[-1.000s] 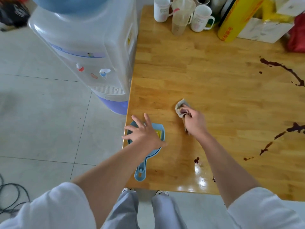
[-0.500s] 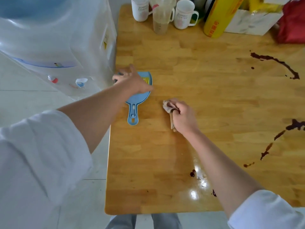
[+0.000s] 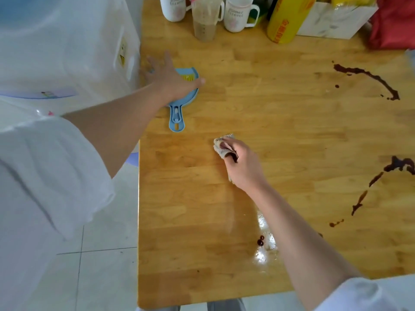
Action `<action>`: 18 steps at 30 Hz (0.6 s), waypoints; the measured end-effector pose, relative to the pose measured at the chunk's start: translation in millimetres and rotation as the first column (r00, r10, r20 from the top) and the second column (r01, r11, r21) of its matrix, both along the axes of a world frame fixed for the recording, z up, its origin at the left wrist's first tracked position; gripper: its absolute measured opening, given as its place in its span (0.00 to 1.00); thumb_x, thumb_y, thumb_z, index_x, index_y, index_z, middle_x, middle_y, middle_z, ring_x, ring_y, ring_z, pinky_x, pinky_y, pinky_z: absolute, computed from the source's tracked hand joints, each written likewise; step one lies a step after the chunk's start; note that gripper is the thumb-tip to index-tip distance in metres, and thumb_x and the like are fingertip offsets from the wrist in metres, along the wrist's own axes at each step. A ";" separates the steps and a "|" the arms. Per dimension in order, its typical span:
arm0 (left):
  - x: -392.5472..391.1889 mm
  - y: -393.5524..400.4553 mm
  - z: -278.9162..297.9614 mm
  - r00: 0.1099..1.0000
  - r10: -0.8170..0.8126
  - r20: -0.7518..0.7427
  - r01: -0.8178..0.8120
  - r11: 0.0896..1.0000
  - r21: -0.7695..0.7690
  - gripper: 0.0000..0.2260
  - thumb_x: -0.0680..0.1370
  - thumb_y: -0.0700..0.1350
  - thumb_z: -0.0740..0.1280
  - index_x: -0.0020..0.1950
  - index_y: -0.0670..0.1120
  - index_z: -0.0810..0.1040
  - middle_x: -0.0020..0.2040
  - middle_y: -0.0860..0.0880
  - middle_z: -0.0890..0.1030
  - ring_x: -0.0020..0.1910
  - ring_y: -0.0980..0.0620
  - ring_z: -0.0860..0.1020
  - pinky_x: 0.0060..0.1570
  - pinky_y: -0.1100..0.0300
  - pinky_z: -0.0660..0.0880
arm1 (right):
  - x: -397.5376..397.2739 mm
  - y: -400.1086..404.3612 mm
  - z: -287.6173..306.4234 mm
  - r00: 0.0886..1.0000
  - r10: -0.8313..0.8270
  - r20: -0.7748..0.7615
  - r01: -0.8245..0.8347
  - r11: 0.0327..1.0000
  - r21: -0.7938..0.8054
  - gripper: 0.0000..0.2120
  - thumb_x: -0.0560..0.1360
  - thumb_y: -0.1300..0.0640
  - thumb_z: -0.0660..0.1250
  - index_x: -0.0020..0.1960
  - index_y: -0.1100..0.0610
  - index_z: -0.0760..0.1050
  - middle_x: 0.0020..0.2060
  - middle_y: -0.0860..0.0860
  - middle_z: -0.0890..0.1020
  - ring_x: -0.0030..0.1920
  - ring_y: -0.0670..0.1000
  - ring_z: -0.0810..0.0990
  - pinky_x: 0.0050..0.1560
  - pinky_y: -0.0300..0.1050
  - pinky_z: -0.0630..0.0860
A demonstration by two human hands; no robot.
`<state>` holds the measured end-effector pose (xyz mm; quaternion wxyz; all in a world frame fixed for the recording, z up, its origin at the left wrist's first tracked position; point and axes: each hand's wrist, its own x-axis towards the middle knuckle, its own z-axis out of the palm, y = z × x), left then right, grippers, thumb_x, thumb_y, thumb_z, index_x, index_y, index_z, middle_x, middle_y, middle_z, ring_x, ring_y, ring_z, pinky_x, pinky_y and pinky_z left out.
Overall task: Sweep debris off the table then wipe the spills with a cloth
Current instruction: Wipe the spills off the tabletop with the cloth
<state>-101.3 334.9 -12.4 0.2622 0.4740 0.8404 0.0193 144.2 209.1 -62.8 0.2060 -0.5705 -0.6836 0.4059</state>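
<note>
A small blue dustpan (image 3: 179,108) with a yellow brush in it lies on the wooden table (image 3: 280,122) near its left edge. My left hand (image 3: 170,79) rests flat on the pan with straight fingers. Nearer to me, my right hand (image 3: 240,162) grips a crumpled beige cloth (image 3: 221,145) against the tabletop. Dark brown spills mark the table: a long streak (image 3: 370,79) at the far right, a blotch with a trail (image 3: 381,176) at the right edge, and small drops (image 3: 260,241) by my right forearm next to a wet shiny patch.
A water dispenser (image 3: 67,48) stands against the table's left side. At the far edge stand two white mugs (image 3: 235,14), a clear measuring cup (image 3: 205,19), a yellow roll (image 3: 285,21), a white box (image 3: 332,21) and a red bag (image 3: 393,23).
My left hand has slid the dustpan from the near left corner farther up along the left edge. My right hand stays on the cloth in about the same place.
</note>
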 end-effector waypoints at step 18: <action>-11.5 -171.2 -9.5 0.970 -0.243 -0.028 0.244 0.966 0.081 0.13 0.79 0.53 0.62 0.60 0.50 0.79 0.59 0.48 0.77 0.54 0.46 0.76 0.46 0.53 0.73 | 22.1 -26.1 19.0 0.966 -0.215 0.145 0.226 0.972 -0.059 0.16 0.78 0.59 0.62 0.58 0.42 0.80 0.53 0.41 0.84 0.34 0.39 0.77 0.33 0.35 0.73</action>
